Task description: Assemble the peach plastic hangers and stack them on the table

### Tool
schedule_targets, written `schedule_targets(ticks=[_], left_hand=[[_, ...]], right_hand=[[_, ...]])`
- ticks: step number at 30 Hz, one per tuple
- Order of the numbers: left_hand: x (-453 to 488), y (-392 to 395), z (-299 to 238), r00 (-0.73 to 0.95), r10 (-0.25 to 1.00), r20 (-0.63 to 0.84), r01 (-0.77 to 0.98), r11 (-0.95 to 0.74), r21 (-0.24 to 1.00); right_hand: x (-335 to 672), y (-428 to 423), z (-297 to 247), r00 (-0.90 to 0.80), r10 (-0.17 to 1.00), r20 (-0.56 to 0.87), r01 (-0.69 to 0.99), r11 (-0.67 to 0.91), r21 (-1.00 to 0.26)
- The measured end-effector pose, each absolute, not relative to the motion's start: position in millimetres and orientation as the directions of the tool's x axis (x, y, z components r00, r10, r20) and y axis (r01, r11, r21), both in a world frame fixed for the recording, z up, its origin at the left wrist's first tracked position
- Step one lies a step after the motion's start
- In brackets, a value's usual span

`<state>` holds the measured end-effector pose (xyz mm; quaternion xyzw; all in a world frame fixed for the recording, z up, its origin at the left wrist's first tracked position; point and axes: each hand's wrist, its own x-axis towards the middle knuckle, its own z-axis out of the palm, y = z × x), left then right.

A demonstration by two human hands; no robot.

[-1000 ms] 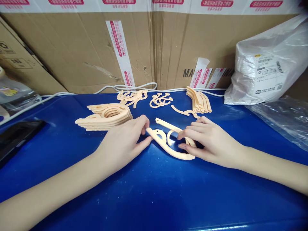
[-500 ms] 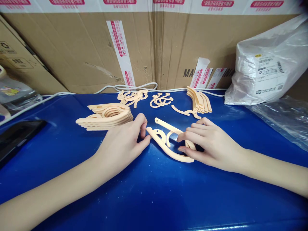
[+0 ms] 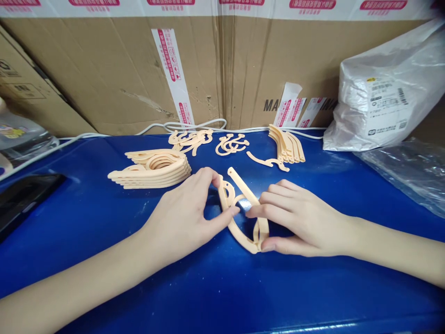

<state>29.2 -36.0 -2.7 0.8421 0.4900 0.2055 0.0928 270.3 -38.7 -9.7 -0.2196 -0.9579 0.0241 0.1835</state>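
Observation:
A peach plastic hanger assembly (image 3: pixel 243 218) lies on the blue table (image 3: pixel 222 287) between my hands. My left hand (image 3: pixel 184 215) pinches its upper left end between thumb and forefinger. My right hand (image 3: pixel 299 220) grips its lower right end, thumb under the tip and fingers over the arm. Behind my left hand sits a stack of the same hanger pieces (image 3: pixel 153 168). Loose hook pieces (image 3: pixel 231 144) and a second pile of curved arms (image 3: pixel 287 144) lie further back.
Cardboard boxes (image 3: pixel 215 69) wall off the back of the table, with white cables (image 3: pixel 194 126) along their foot. A white plastic parcel (image 3: pixel 385 97) and clear bags (image 3: pixel 406 176) sit at the right. A black phone (image 3: pixel 24 197) lies at the left.
Both hands have turned the hanger assembly from lying flat and wide to standing more upright and narrow, and drawn it slightly nearer to me. My right thumb has slid to its lower tip.

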Motion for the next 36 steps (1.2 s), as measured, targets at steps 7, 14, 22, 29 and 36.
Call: schedule_targets(ticks=[7, 14, 22, 29, 36], left_hand=[[29.5, -34.4, -7.9, 0.475, 0.826, 0.302, 0.754, -0.559, 0.345], [29.3, -33.4, -4.5, 0.474, 0.805, 0.357, 0.751, -0.581, 0.315], [19.6, -18.8, -5.7, 0.568, 0.701, 0.430, 0.732, -0.670, 0.124], [16.4, -9.2, -9.8, 0.687, 0.547, 0.478, 0.681, -0.714, -0.161], [16.4, -1.8, -7.6, 0.743, 0.533, 0.405, 0.664, -0.666, -0.341]], right_hand=[[266.3, -41.7, -12.1, -0.871, 0.367, 0.327, 0.393, 0.920, 0.013], [267.4, -39.5, -16.1, -0.858, 0.357, 0.370, 0.431, 0.891, 0.140], [268.3, -38.1, -16.5, -0.834, 0.398, 0.382, 0.465, 0.879, 0.100], [270.2, -36.8, -15.0, -0.812, 0.423, 0.402, 0.485, 0.872, 0.062], [270.0, -34.2, -13.4, -0.838, 0.406, 0.366, 0.418, 0.907, -0.048]])
